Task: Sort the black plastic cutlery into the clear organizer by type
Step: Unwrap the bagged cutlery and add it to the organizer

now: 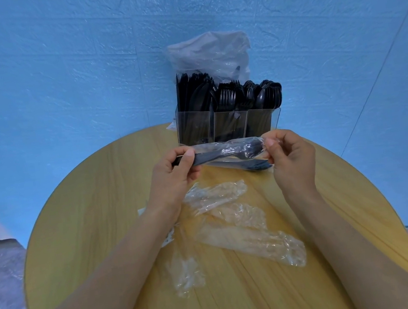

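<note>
A clear organizer (230, 125) stands at the far edge of the round wooden table (96, 223), against the blue wall. Its three compartments hold black knives on the left, forks in the middle and spoons on the right. In front of it I hold a black fork in a clear wrapper (229, 152) level above the table. My left hand (174, 177) pinches the handle end. My right hand (291, 159) pinches the wrapper at the tine end. More black cutlery (254, 164) lies on the table just beneath the fork.
Several empty clear wrappers (236, 218) lie scattered on the table between my forearms. A crumpled plastic bag (209, 53) stands behind the organizer against the wall. Grey floor shows to the left and right of the table.
</note>
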